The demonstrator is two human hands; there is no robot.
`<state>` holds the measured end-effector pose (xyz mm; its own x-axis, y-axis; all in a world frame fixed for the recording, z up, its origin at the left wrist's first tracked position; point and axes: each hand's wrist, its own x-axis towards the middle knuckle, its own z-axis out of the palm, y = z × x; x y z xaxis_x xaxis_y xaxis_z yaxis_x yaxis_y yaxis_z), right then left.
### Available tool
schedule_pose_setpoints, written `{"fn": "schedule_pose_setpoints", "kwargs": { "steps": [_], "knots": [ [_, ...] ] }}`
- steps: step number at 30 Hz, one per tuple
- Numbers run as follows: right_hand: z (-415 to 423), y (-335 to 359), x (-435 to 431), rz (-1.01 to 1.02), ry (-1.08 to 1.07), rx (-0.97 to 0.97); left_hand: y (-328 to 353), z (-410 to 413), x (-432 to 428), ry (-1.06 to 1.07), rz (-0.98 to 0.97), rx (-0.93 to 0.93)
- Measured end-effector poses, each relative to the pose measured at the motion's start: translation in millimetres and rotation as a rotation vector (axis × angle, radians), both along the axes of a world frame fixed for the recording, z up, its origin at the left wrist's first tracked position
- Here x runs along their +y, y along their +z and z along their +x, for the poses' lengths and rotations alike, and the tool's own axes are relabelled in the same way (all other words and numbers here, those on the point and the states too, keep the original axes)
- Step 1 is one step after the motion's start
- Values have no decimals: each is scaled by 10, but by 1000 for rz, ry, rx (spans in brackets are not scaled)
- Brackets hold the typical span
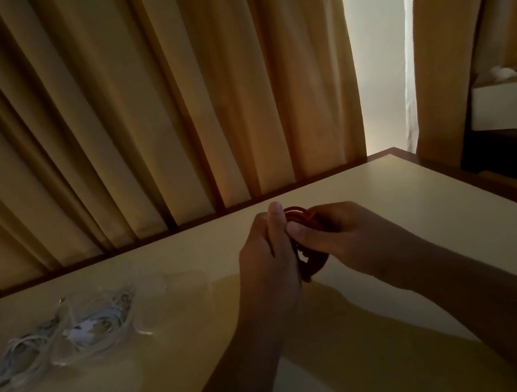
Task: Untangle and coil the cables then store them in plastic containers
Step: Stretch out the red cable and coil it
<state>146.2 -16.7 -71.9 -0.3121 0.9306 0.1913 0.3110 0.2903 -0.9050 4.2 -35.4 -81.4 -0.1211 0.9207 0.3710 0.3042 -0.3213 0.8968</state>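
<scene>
1. The red cable (298, 212) is gathered into a small round coil of several loops. It is held up off the table (381, 200), between both hands.
2. The left hand (267, 253) grips the coil's left side. Its fingers are curled together and its thumb stands upright against the loops.
3. The right hand (337, 235) pinches the coil from the right, thumb on the near face and fingers wrapped behind. Where the cable's free end lies cannot be told; the hands and dim light hide it.
4. Judged from this, the step in hand is finishing the coil: the loops look formed, but the cable is not yet stored.
5. Well to the left of the red cable, and nearer the person, lie clear plastic containers (172, 297). White cables (102, 316) are bundled in or on them; which one holds what is hard to tell.
6. The next move likely calls for one hand to keep the loops clamped so they do not spring apart. The coil then has to be carried left to a container with room.
7. Behind the red cable hang yellow curtains (110, 116).
</scene>
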Motion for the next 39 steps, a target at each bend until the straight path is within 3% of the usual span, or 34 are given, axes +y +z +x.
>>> {"fn": "schedule_pose_setpoints", "kwargs": {
  "steps": [2, 7, 10, 14, 20, 25, 29, 39],
  "knots": [
    [-6, -5, 5, 42, -84, -85, -3, 16, 6, -26, -60, -8],
    [10, -30, 13, -21, -121, -20, 107, -7, 15, -158, -346, -333],
    [25, -49, 19, -46, -50, 39, 153, -108, 35, -175, -340, -357],
    [30, -56, -37, -96, 40, 124, 144, -240, 82, -245, -309, -235],
    [-25, -72, -81, -278, 136, 502, 67, -291, 153, -203, -150, -180],
    [-82, -37, -58, -314, 72, 638, 6, -216, 158, -221, -49, -111],
    [-87, -25, -52, -153, -72, 414, 8, -253, 173, -227, -118, -66],
    [-72, -28, -76, 129, -250, 31, 146, -357, 64, -418, -323, -394]
  ]
}}
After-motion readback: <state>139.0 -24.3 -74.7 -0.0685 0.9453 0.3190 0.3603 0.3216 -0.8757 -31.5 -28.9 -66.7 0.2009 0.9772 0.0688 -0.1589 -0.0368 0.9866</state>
